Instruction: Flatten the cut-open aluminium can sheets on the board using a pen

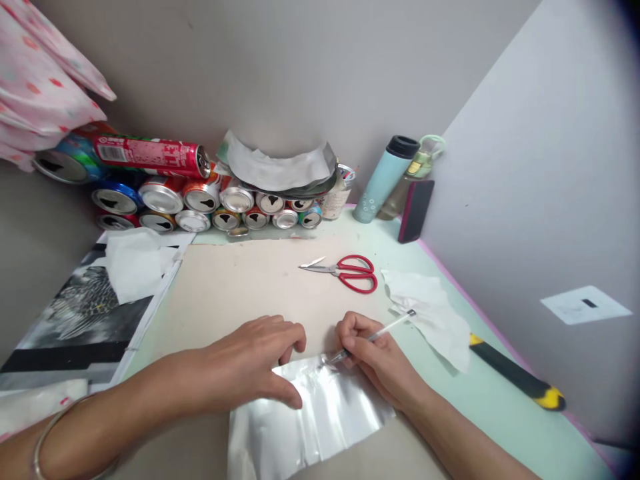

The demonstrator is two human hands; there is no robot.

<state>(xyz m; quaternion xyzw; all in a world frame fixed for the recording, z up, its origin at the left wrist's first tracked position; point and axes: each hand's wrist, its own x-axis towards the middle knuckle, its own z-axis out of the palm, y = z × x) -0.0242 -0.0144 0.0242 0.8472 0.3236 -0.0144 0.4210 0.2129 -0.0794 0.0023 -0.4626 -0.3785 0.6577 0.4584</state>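
A shiny silver metal sheet (320, 420) lies at the front of the table, with creases running down it. My right hand (373, 353) is closed around a clear pen (393, 325), its tip down at the sheet's upper edge. My left hand (265, 363) reaches over the sheet's upper left part, thumb and fingers apart, with nothing between them. Beyond the hands, red-handled scissors (356, 273) rest on a beige board (225, 280), beside a small pointed sliver (313, 261).
Several drink cans (200, 197) are stacked along the back wall, with curved metal sheets (280, 170) on top. A blue bottle (383, 180) and a dark phone (417, 212) stand back right. Crumpled tissue (430, 313) and a black-yellow handle (515, 370) lie right; a picture (85, 303) lies left.
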